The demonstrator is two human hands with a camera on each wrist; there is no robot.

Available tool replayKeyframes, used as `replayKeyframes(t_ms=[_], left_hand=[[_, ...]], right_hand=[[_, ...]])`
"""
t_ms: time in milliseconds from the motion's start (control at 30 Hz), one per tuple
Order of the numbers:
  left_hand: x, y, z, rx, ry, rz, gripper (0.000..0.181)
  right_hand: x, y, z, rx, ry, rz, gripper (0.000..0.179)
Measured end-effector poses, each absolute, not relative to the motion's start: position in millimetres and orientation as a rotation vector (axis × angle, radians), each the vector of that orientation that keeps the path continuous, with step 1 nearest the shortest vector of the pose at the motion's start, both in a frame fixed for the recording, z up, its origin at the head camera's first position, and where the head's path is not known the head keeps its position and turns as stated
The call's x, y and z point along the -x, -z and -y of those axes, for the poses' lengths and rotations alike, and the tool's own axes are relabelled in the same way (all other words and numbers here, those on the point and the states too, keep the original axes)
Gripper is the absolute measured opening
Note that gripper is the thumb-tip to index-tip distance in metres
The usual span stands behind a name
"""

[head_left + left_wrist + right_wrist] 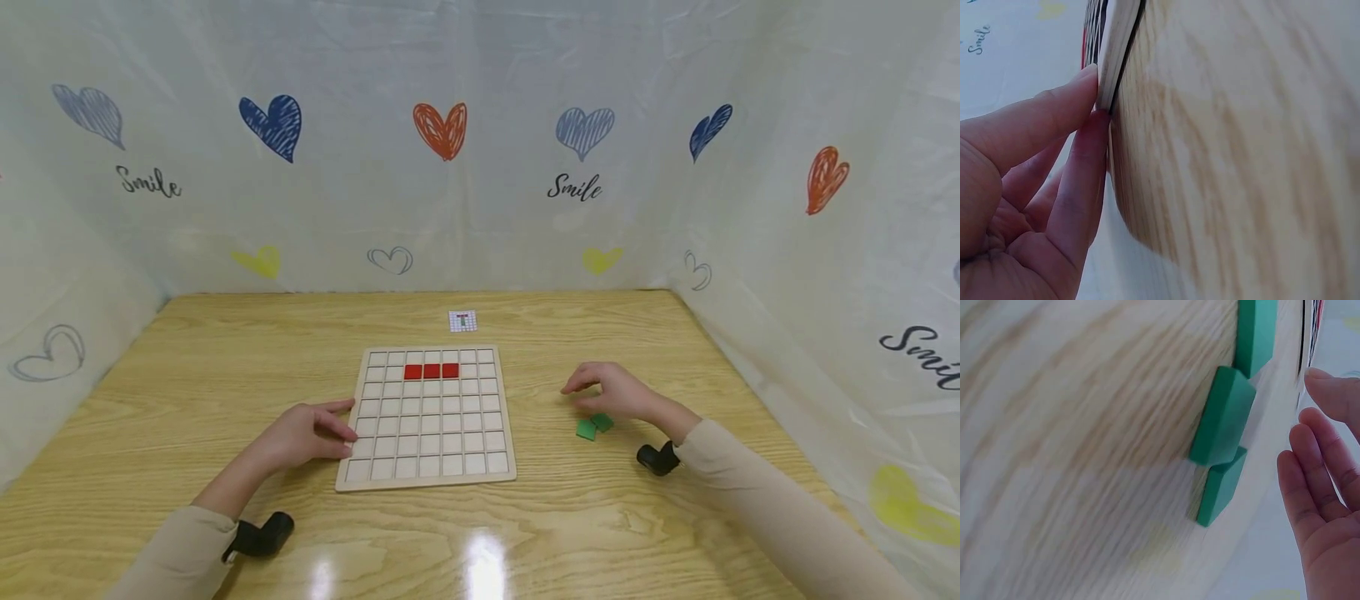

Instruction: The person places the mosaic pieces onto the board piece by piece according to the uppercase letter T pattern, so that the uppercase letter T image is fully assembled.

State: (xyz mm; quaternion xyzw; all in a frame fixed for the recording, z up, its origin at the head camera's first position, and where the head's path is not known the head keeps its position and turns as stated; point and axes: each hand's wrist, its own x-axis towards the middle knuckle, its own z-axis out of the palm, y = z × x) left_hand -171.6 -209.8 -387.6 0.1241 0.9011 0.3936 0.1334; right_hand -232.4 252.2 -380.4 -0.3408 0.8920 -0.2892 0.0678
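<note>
A square wooden grid board (431, 485) lies flat on the table. Three red tiles (432, 372) sit side by side in its second row from the far edge. My left hand (303, 435) rests at the board's left edge, its fingertips (1090, 72) touching the rim. To the right of the board, my right hand (611, 392) hovers with thumb and fingers apart and nothing visible between them. Below and beside it lie green tiles (587, 429). Three green tiles (1225, 415) show in the right wrist view; the head view shows two.
A small card (462, 321) with a red and green T pattern on a grid lies beyond the board. Black wrist devices (258, 535) hang at both sleeves. A white curtain printed with hearts (439, 131) surrounds the wooden table (247, 333) at the back and sides.
</note>
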Motion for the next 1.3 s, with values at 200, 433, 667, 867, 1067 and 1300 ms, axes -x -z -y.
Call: replayKeyframes(t_ms=[200,433,667,867,1067,1300], left_hand=[[168.7,385.0,209.0,-0.376,-1.147,-2.608,0.015],[168.4,384.7,209.2,-0.371,-1.154,-2.605,0.015],[169.2,384.4,208.7,-0.338,-1.156,-2.594,0.013],[169.1,384.7,209.5,-0.359,-1.154,-2.605,0.014],[170.3,385.9,210.5,-0.345,-1.151,-2.606,0.013],[170.0,384.7,209.0,-0.343,-1.154,-2.594,0.014]], right_hand=[[228.0,381.2,-263.8,0.998,0.880,-2.713,0.020],[227.0,387.4,-278.9,0.990,0.883,-2.758,0.020],[226.4,389.5,-289.6,0.912,0.863,-2.786,0.019],[226.8,389.2,-294.4,0.914,0.858,-2.787,0.017],[227.3,389.4,-296.0,0.871,0.851,-2.783,0.013],[228.9,389.6,-294.4,0.835,0.834,-2.811,0.007]])
